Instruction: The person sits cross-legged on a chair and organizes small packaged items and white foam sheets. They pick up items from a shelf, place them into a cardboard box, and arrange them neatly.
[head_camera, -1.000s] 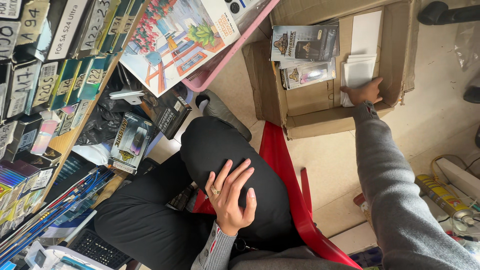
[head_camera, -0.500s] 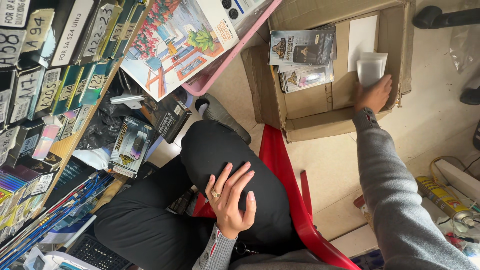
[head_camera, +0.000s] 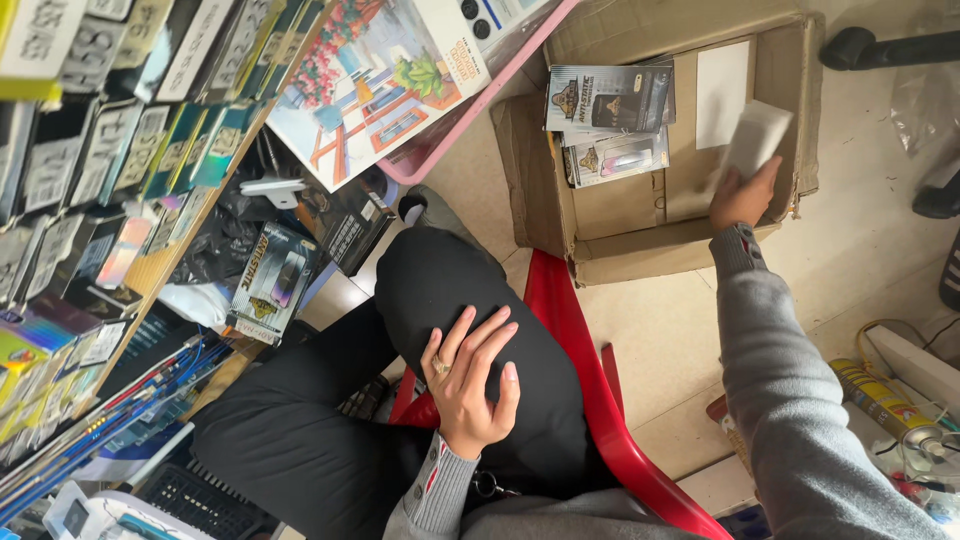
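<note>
My right hand (head_camera: 742, 195) reaches into an open cardboard box (head_camera: 540, 170) on the floor and grips a small stack of white flat packets (head_camera: 757, 135), lifted and tilted above the box bottom. One white packet (head_camera: 721, 82) lies flat in the box behind it. Printed dark packets (head_camera: 607, 98) with phone pictures are stacked at the box's left side. My left hand (head_camera: 470, 375), with a ring, rests flat on my knee in black trousers (head_camera: 440, 275), fingers spread, holding nothing.
I sit on a red plastic chair (head_camera: 570, 330). Shelves of labelled flat packets (head_camera: 120, 150) fill the left. A colourful picture board (head_camera: 370, 75) lies in a pink tray (head_camera: 470, 105). A yellow spray can (head_camera: 880, 395) and cables lie at the right.
My right hand closed on the stack of white packets at the box's bottom and lifted it up and to the right, tilting it. My left hand stayed on the knee.
</note>
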